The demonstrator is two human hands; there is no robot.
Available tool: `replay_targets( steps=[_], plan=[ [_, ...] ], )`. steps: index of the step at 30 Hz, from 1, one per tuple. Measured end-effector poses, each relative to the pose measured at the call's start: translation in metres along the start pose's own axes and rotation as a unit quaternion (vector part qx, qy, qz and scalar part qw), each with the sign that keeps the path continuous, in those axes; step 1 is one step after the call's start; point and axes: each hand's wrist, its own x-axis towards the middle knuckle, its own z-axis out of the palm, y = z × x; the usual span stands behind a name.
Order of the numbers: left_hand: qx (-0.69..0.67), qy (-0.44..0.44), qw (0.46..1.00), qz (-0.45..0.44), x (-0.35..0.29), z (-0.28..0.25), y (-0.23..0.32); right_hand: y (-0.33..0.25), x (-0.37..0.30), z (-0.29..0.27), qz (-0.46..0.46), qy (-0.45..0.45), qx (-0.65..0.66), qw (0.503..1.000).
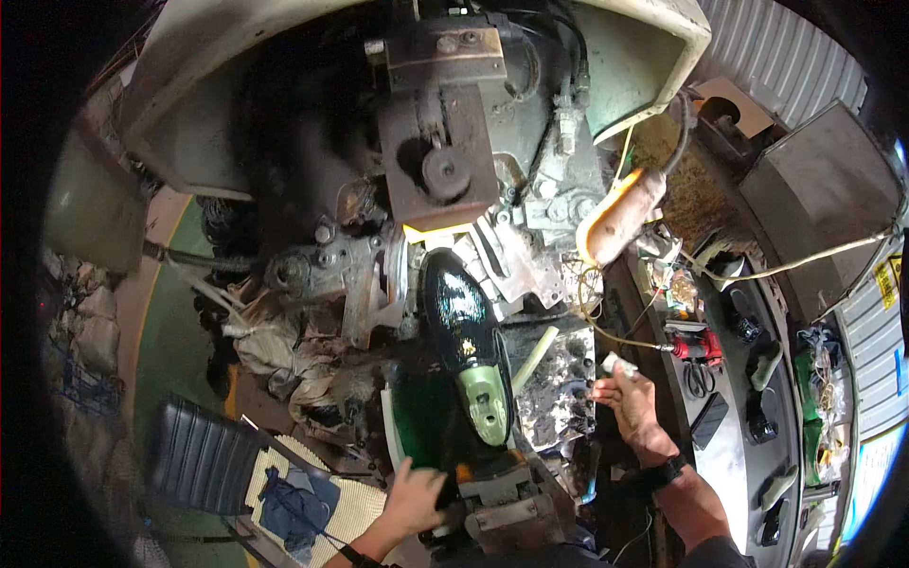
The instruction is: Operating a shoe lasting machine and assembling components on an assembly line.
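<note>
A shoe upper [456, 308], glossy black, is stretched sole side up over a green shoe last [485, 398], whose heel end points toward me. It sits in the middle of a dark, greasy machine [440, 142], its toe under the block. My left hand [414, 497] is low, left of the heel clamp [507, 511]; its fingers look apart, slightly blurred, and nothing shows in them. To the right of the shoe, my right hand [632, 407] pinches a small white piece [620, 364] I cannot identify between thumb and fingers, a little above a stained plate [561, 388].
An orange-cased lamp [620, 218] hangs right of the machine head on a cable. A red tool [696, 347] lies on the right-hand bench [717, 464], near a rack of dark shoes [760, 417]. At lower left stands a black-backed chair [204, 454]; rags [270, 346] hang on the machine's left.
</note>
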Motion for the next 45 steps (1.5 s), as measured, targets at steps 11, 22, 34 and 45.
replay_targets(
  steps=[11, 22, 34, 45],
  plan=[
    [-0.182, -0.066, 0.965, -0.175, -0.059, 0.059, 0.034, -0.035, -0.039, 0.013, -0.121, -0.079, 0.085, 0.986],
    [-0.269, -0.006, 0.897, -0.350, -0.095, -0.001, 0.060, -0.036, -0.072, 0.056, -0.260, -0.186, 0.033, 0.947],
    [-0.770, 0.295, 0.562, 0.063, -0.082, -0.177, 0.124, -0.057, -0.210, 0.153, -0.225, -0.496, -0.022, 0.838],
    [-0.725, 0.048, 0.644, 0.242, 0.000, -0.136, 0.237, -0.072, -0.294, 0.016, -0.289, -0.226, 0.000, 0.930]
  ],
)
